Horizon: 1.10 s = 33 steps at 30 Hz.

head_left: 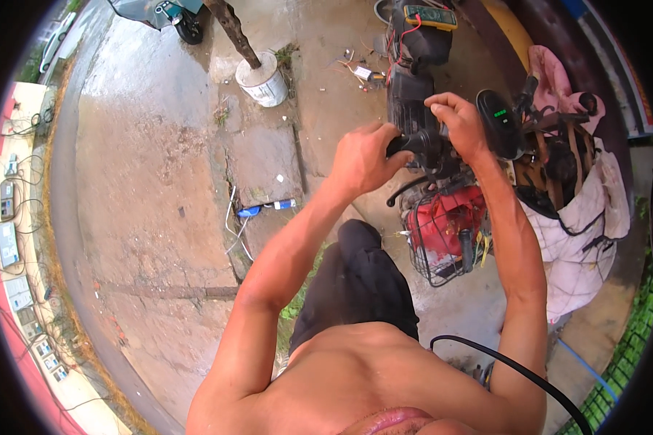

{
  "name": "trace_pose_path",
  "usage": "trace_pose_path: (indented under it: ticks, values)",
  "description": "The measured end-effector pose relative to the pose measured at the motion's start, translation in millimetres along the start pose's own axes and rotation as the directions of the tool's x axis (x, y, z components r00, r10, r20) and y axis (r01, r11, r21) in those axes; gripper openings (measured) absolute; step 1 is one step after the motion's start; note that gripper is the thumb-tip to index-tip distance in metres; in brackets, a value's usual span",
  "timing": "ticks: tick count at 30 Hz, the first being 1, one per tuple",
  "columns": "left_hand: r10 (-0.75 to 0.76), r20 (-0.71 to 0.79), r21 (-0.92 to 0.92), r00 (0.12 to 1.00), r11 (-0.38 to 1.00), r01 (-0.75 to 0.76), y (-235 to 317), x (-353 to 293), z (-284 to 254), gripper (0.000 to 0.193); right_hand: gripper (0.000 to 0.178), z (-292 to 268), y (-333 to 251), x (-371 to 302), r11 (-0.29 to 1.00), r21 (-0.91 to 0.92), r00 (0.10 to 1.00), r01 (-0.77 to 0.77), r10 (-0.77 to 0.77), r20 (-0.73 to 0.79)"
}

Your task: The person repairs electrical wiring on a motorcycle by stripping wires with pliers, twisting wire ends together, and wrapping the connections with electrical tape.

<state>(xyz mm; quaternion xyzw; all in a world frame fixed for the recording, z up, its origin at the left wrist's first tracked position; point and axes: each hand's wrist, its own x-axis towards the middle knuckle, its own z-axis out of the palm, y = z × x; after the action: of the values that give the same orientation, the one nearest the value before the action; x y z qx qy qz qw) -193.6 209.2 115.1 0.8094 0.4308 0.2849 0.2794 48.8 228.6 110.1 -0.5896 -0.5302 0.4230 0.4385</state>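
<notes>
My left hand (368, 158) is wrapped round the black handlebar grip (401, 145) of an electric scooter, its thumb lying along the near side. My right hand (461, 129) is raised just right of the grip with its fingers curled in. What those fingers hold, if anything, is too small to make out. Close by on the right is a dark oval display (499, 123) with small green lights. A black brake lever (406, 190) sticks out below the grip. Under the handlebar hangs a black wire basket (432, 272) with a red bag (453, 214) in it.
A yellow multimeter (429, 16) with a red lead lies on the scooter's seat. Thin wires and a small white part (363, 72) lie on the wet concrete. A pole stands in a white bucket (263, 83). A pale quilted cover (584, 225) drapes the right side.
</notes>
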Motion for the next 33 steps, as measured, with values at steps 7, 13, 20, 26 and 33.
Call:
trace_pose_path:
  ticks: [7, 13, 20, 26, 33]
  values:
    - [0.066, 0.126, -0.092, 0.99, 0.994, -0.055, -2.9, 17.0, -14.5, 0.039, 0.021, -4.0, -7.5, 1.8, 0.995, -0.078, 0.998, -0.058, 0.057, -0.011]
    - [0.053, 0.544, -0.117, 0.838, 0.993, 0.013, -11.9, 43.7, -30.7, 0.052, 0.018, -2.9, -23.0, 0.2, 0.987, -0.049, 0.987, -0.152, 0.148, -0.066]
    - [0.104, 0.973, -0.149, 0.204, 0.964, 0.22, -48.6, 122.6, -42.5, 0.053, 0.021, -1.7, -36.1, 13.8, 0.965, -0.071, 0.967, -0.254, 0.255, 0.002]
    - [0.38, 0.916, -0.344, -0.126, 0.908, 0.24, -78.3, 190.3, -17.4, 0.05, 0.028, -3.1, -45.6, 33.9, 0.919, -0.076, 0.921, -0.386, 0.389, 0.027]
    - [0.418, 0.67, -0.36, -0.614, 0.906, 0.223, -92.4, 221.8, 28.3, 0.052, 0.032, -4.1, -51.2, 34.7, 0.862, -0.053, 0.862, -0.503, 0.497, -0.1]
